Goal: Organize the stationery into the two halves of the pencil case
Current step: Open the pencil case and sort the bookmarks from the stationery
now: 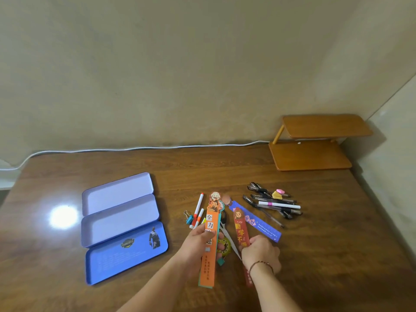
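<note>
Two bookmarks in hand. Left hand pinching orange bookmark near mid-length, thumb lying across its printed face, cartoon-figure top pointing away, lower end hanging past the wrist. Right hand pressing down on red bookmark, fingers curled over its lower part; whether actually gripping, cannot tell. Blue bookmark lying free just beside, on wooden table. Scissors and tape roll sitting between the hands. Pen pile resting further right. Pencil case lying open, well left.
</note>
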